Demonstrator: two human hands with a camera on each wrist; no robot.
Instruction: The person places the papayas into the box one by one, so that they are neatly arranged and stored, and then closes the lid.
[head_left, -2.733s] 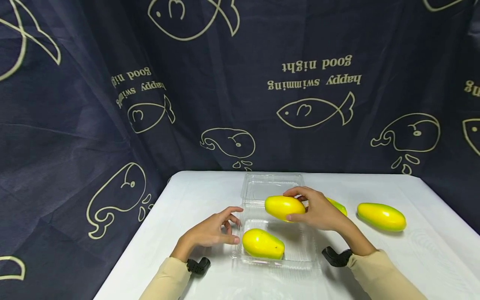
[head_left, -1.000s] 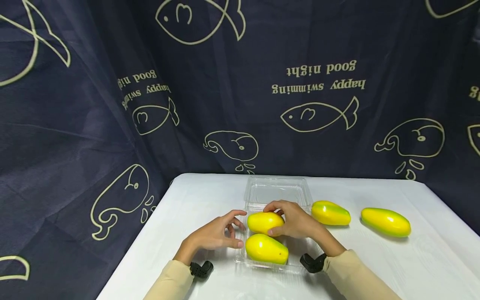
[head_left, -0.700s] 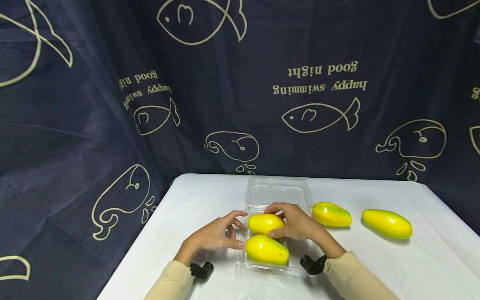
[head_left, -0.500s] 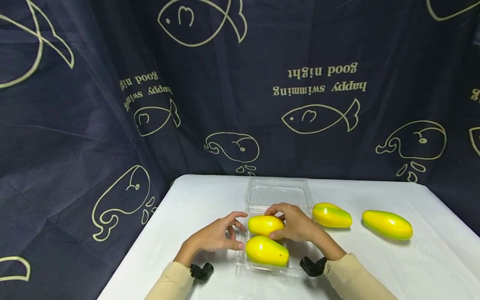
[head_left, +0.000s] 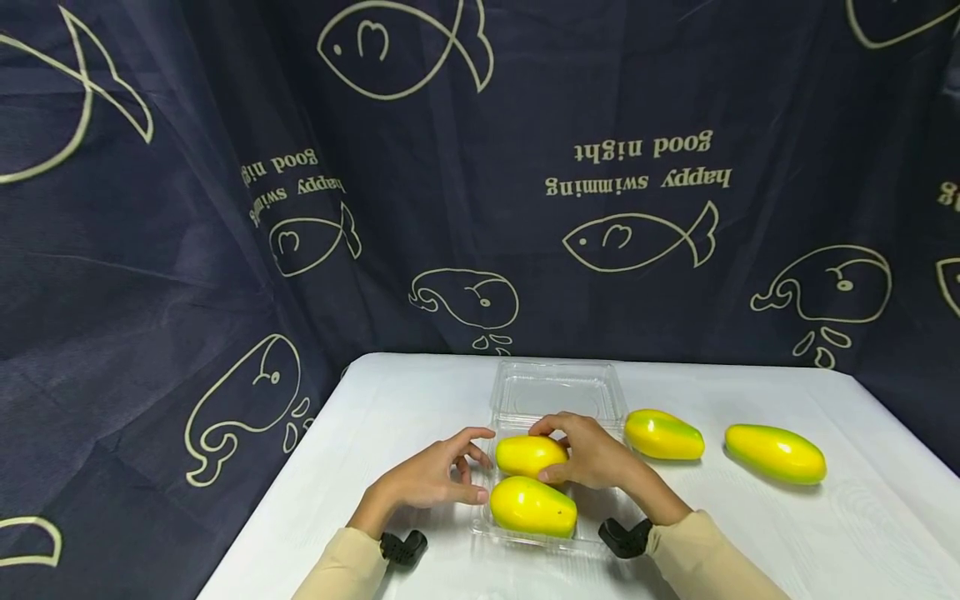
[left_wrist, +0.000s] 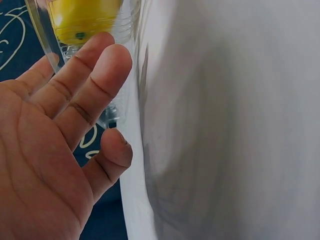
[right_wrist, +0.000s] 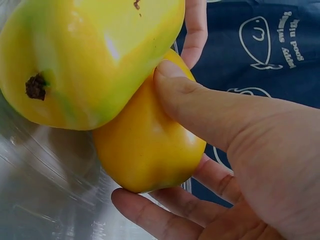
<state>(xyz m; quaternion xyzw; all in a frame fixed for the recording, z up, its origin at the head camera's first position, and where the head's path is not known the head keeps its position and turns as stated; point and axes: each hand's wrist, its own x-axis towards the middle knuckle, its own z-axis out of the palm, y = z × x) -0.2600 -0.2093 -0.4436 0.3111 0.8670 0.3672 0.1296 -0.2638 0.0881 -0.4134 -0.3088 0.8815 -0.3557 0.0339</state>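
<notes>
My right hand (head_left: 592, 452) grips a yellow papaya (head_left: 531, 456) in the back part of a clear plastic clamshell box (head_left: 592, 546). In the right wrist view its thumb (right_wrist: 200, 107) presses the papaya's side and the fingers curl round the far side. A second papaya (head_left: 532, 507), yellow-green with a dark stem end, lies in front of it in the box, the two close together. At the box's left side is my left hand (head_left: 427, 477), fingers spread and loosely bent, holding nothing. In the left wrist view, the palm (left_wrist: 35, 165) faces the camera.
Behind the box its clear lid (head_left: 557, 392) lies folded back. Two more yellow-green papayas, a nearer one (head_left: 663, 434) and a farther one (head_left: 776, 454), rest to the right on the white-covered table (head_left: 847, 533). A dark blue printed curtain (head_left: 480, 167) hangs behind and left.
My right hand has carried its papaya left and down into the box behind the other one. Over the last second both hands have stayed nearly still; the view has tilted slightly.
</notes>
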